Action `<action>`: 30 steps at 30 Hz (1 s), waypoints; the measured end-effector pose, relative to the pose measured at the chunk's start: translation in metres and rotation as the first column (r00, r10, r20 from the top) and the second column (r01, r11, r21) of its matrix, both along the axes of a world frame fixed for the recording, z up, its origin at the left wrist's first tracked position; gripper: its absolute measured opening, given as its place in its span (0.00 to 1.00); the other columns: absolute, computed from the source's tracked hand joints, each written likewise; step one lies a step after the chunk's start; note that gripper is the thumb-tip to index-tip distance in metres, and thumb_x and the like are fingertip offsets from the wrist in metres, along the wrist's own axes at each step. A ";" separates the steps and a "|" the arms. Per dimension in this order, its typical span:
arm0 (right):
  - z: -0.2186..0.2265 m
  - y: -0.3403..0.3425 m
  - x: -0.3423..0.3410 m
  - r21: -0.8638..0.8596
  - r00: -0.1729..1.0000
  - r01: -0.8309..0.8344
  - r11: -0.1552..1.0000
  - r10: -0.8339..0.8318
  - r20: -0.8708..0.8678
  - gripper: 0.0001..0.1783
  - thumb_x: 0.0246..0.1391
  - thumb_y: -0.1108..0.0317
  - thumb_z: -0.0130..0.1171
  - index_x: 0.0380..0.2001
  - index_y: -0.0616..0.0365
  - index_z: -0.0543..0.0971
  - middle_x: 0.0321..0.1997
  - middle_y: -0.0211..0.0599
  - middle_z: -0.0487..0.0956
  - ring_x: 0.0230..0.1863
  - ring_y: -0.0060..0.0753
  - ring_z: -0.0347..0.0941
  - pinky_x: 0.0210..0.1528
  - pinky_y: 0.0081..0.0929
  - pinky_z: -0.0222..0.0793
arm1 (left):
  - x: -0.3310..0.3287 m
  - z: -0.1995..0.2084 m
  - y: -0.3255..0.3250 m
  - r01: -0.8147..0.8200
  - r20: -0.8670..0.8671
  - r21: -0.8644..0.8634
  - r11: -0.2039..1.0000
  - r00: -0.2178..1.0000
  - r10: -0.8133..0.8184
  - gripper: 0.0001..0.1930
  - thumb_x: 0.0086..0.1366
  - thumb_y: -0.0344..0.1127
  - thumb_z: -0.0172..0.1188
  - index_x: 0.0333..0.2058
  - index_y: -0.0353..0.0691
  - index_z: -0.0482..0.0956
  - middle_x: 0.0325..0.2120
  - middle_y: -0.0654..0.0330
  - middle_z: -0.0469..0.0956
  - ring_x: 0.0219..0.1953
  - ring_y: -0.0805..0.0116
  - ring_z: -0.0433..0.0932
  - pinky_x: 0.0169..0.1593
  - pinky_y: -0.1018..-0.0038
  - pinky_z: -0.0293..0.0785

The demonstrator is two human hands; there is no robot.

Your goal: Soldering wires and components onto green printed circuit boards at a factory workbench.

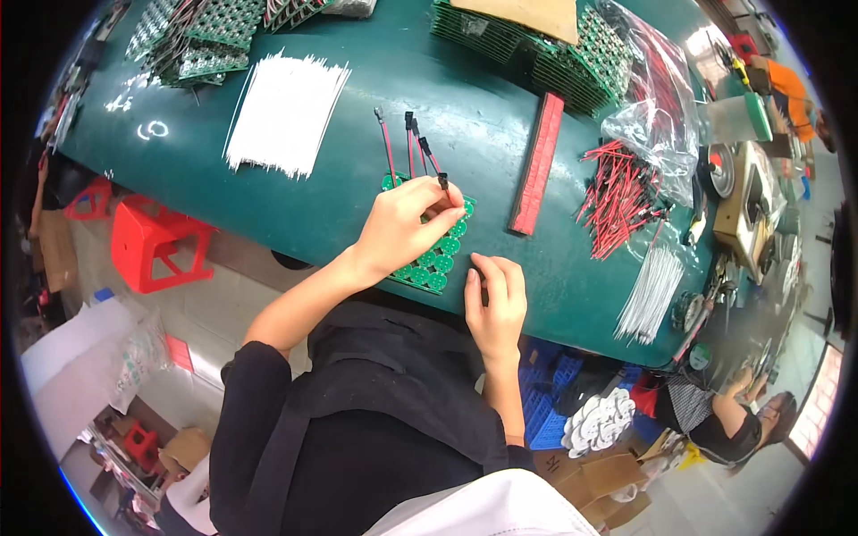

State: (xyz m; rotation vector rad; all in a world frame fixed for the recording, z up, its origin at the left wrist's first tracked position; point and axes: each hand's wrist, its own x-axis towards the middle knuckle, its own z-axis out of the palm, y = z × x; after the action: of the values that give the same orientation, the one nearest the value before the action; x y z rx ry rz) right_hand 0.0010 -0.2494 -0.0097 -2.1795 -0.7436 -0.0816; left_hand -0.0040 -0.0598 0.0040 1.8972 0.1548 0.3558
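A green circuit board panel (432, 268) made of several round boards lies at the table's near edge. My left hand (407, 223) reaches over it, its fingers pinched round a connector wire (444, 181) whose black plug sticks up above the fingertips. More red and black connector wires (411, 134) rise from the panel's far side, plugs upward. The hand hides much of the panel and the wire's lower end. Just right of the panel, my right hand (499, 308) rests at the table edge, fingers loosely bent and apart, with nothing visible in it.
A red bar (537, 165) lies right of the panel, before a pile of red wires (617, 196) and a bundle of white wires (651, 295). White strips (286, 114) lie at the left. Stacked circuit boards (483, 40) stand at the back. Another person (728, 415) sits at right.
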 end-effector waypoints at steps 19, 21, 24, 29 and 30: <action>-0.002 0.000 0.004 0.018 1.000 -0.009 1.000 0.009 -0.013 0.13 0.48 0.79 0.63 0.39 0.59 0.80 0.35 0.39 0.75 0.33 0.39 0.75 0.35 0.33 0.72 | -0.001 -0.009 -0.003 -0.029 0.075 0.204 0.978 0.997 0.014 0.06 0.57 0.27 0.65 0.32 0.35 0.77 0.27 0.59 0.79 0.27 0.64 0.81 0.29 0.72 0.77; -0.001 0.001 0.004 0.016 1.000 -0.013 1.000 0.013 -0.019 0.13 0.48 0.79 0.63 0.39 0.59 0.80 0.35 0.39 0.75 0.33 0.39 0.75 0.35 0.33 0.72 | 0.001 -0.009 -0.005 -0.046 0.112 0.272 0.961 0.994 0.016 0.06 0.57 0.26 0.66 0.32 0.34 0.78 0.27 0.59 0.79 0.26 0.67 0.81 0.29 0.74 0.77; 0.002 0.003 0.003 0.000 1.000 -0.015 1.000 0.015 -0.023 0.12 0.48 0.79 0.63 0.39 0.59 0.80 0.35 0.40 0.75 0.34 0.40 0.75 0.35 0.33 0.73 | 0.004 -0.010 -0.008 -0.071 0.152 0.356 0.932 0.988 0.017 0.09 0.56 0.27 0.68 0.34 0.35 0.77 0.27 0.61 0.80 0.26 0.70 0.82 0.28 0.76 0.77; 0.012 -0.013 0.009 0.013 0.996 0.023 1.000 -0.022 -0.082 0.11 0.51 0.80 0.62 0.39 0.60 0.81 0.36 0.43 0.79 0.37 0.40 0.76 0.40 0.32 0.74 | 0.002 -0.018 -0.013 -0.110 0.143 0.486 0.867 0.989 0.046 0.16 0.58 0.36 0.67 0.42 0.40 0.73 0.26 0.62 0.79 0.28 0.65 0.81 0.30 0.72 0.78; 0.018 -0.025 0.014 -0.047 0.992 0.098 0.994 -0.101 -0.081 0.09 0.53 0.78 0.61 0.39 0.61 0.81 0.35 0.43 0.79 0.37 0.38 0.76 0.41 0.31 0.73 | 0.001 -0.020 -0.014 -0.115 0.122 0.500 0.859 0.991 0.062 0.16 0.59 0.38 0.66 0.42 0.41 0.73 0.28 0.61 0.79 0.29 0.65 0.81 0.29 0.71 0.77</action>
State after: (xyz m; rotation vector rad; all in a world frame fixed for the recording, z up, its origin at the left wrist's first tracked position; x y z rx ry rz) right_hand 0.0151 -0.2744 0.0082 -2.2460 -0.5942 -0.0256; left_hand -0.0031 -0.0737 -0.0159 2.3920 0.0841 0.6011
